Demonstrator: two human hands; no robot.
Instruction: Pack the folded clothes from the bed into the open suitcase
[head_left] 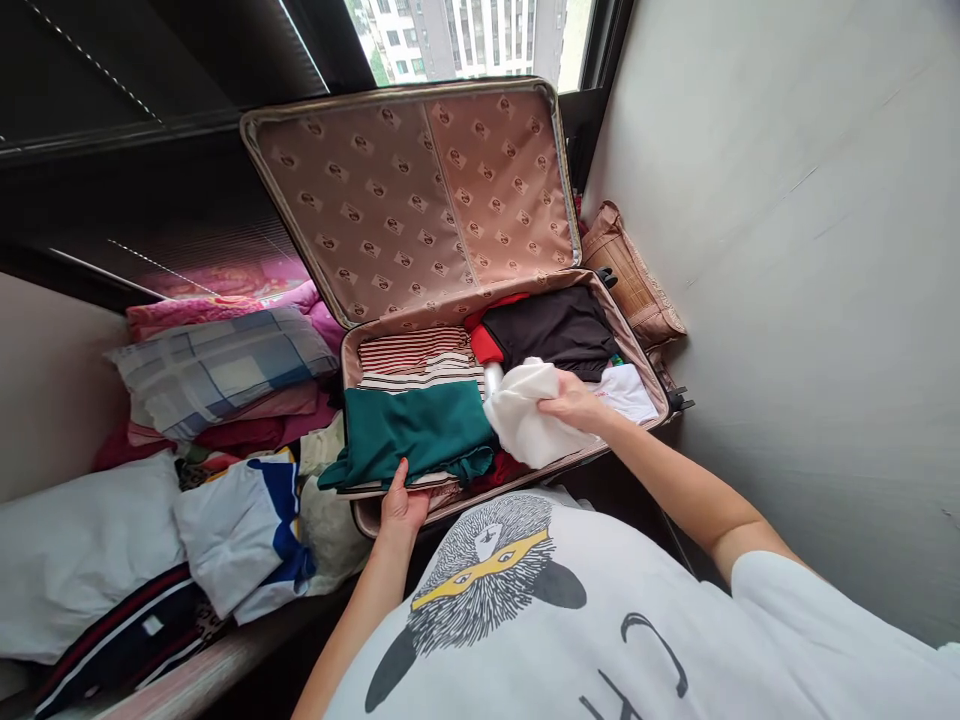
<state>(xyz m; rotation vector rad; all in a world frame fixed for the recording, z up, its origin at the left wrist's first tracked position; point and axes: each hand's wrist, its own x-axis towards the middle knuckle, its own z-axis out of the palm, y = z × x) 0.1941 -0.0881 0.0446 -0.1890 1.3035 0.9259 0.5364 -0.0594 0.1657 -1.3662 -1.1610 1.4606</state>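
My right hand is closed on a bunched white cloth, held above the right half of an open suitcase. At the suitcase's near left edge, my left hand grips a folded green garment, thumb on top and the other fingers hidden beneath. Striped garments lie behind and partly under the green one. To the right are a folded black garment, a red garment and a white garment. Something white and shiny, partly covered, shows beside the cloth.
The suitcase lid stands raised against the window. On the left are a plaid pillow, a white pillow and a white-and-blue folded cloth. A brown bag sits between the suitcase and the right wall.
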